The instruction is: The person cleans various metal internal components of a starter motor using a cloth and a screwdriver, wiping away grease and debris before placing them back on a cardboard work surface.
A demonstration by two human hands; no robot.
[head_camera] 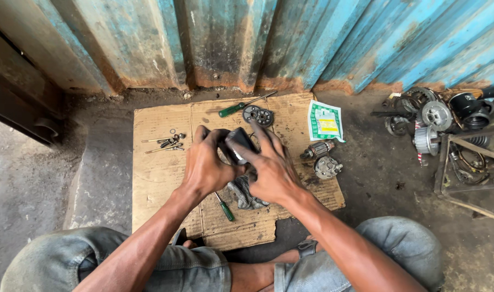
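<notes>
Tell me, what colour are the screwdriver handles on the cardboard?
Green, both of them: one screwdriver lies near the wall, the other screwdriver under the hands. The head view shows them.

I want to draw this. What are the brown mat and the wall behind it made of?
The mat looks like plain cardboard: dull brown, creased, with torn edges. The wall looks like ribbed sheet metal, painted blue; the paint is flaking and orange rust shows along its bottom.
</notes>
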